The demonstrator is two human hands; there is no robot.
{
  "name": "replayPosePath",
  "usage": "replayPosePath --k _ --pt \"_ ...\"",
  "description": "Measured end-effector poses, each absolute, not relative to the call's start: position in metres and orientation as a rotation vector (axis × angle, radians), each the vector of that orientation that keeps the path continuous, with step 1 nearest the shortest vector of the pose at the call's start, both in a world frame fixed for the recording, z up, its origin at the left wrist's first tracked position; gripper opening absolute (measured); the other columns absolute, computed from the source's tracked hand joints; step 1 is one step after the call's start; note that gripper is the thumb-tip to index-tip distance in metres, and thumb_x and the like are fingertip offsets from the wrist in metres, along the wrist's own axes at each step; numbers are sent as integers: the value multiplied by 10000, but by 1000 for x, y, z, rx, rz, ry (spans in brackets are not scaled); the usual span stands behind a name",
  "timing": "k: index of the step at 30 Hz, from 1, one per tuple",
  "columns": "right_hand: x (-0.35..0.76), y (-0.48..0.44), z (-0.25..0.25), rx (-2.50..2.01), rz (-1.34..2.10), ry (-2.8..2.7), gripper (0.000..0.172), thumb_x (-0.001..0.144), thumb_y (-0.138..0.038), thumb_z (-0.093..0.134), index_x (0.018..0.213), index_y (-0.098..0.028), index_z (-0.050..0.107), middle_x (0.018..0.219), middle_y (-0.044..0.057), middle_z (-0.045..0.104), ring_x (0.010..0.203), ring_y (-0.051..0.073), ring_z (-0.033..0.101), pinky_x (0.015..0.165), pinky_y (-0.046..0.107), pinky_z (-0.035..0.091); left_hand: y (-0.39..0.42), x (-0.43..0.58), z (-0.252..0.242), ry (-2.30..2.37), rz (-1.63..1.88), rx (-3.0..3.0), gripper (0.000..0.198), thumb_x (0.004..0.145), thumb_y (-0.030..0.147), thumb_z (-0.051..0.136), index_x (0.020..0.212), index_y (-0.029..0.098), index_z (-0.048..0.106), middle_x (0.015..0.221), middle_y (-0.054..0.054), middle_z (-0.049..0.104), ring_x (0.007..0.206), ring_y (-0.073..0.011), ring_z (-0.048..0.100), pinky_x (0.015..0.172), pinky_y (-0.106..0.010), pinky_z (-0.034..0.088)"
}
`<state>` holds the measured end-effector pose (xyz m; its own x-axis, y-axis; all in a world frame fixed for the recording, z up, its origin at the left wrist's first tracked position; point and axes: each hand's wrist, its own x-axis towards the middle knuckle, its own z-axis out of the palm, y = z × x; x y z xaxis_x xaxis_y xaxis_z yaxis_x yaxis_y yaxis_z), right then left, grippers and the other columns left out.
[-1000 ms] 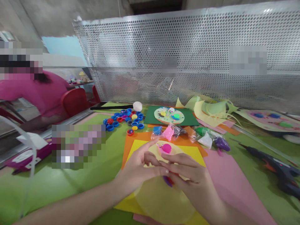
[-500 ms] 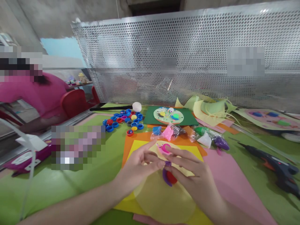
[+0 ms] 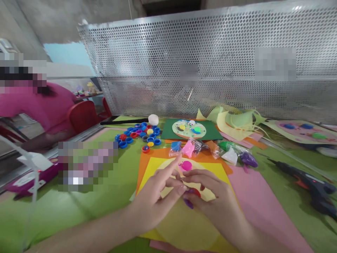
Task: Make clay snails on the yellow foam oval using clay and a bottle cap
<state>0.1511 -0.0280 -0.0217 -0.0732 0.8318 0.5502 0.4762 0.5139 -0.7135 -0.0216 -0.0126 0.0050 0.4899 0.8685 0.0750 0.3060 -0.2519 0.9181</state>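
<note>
My left hand [image 3: 159,196] and my right hand [image 3: 214,193] meet over a pale yellow paper circle [image 3: 184,228]. Their fingertips pinch a small bit of purple modelling clay, mostly hidden between them. The left index finger points up and away from the pinch. Just under the fingers, a curved purple clay strip [image 3: 188,203] lies on the circle beside a red round piece [image 3: 196,192], which the right hand partly covers. Beyond the fingertips is a bright pink round piece [image 3: 187,166] with a lighter pink edging.
Several bottle caps [image 3: 129,140] and clay packets [image 3: 188,148] lie beyond my hands. A decorated circle [image 3: 177,131] rests on green card at the back. At right is a dark glue gun [image 3: 308,182]; at left, a purple one [image 3: 47,177]. A person in pink [image 3: 52,102] sits far left.
Both hands have come slightly nearer to me, over the purple strip and red piece. The purple bit, plain before, is now mostly covered by fingers. The pink piece is more exposed.
</note>
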Motion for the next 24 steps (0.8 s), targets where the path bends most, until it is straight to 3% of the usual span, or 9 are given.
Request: replayPosePath --k 4,9,14,17,20,24 --pt "154 -26 -20 -1144 362 -1704 125 709 -181 639 818 -226 683 908 40 671 826 173 625 723 311 541 -8 -21 7 1022 807 1653 585 857 452 462 1380 270 273 1017 -52 612 958 -218 585 877 -342 391" --pt "159 -24 -18 -1121 330 -1684 80 747 -197 618 761 -219 693 888 43 672 803 159 633 716 280 547 1 -22 5 967 839 1552 502 868 431 464 1330 268 354 897 -30 688 985 -223 585 919 -371 361" --pt "159 -27 -17 -1013 336 -1817 280 844 -155 490 1046 -263 651 1095 34 630 991 168 576 795 292 529 1 -17 1 924 781 1334 538 786 421 600 1259 233 426 890 -33 685 969 -224 600 881 -361 386" --pt "157 -29 -16 -981 290 -1922 372 856 -135 466 1162 -316 576 1203 4 573 1073 179 527 848 319 506 -3 -12 1 836 747 1159 517 723 382 681 1173 199 505 845 -26 693 829 -181 638 780 -303 429" --pt "155 -28 -16 -993 279 -1952 421 851 -118 454 1199 -338 542 1231 2 553 1061 188 531 834 339 515 -4 -9 1 815 759 1062 490 694 318 722 1133 198 540 778 -5 698 745 -147 642 736 -273 434" --pt "154 -26 -18 -1003 276 -1908 421 813 -101 483 1148 -336 586 1207 21 573 945 189 582 776 363 539 0 -13 -1 777 758 1051 659 659 274 755 1234 172 451 829 -59 716 830 -208 653 822 -358 437"
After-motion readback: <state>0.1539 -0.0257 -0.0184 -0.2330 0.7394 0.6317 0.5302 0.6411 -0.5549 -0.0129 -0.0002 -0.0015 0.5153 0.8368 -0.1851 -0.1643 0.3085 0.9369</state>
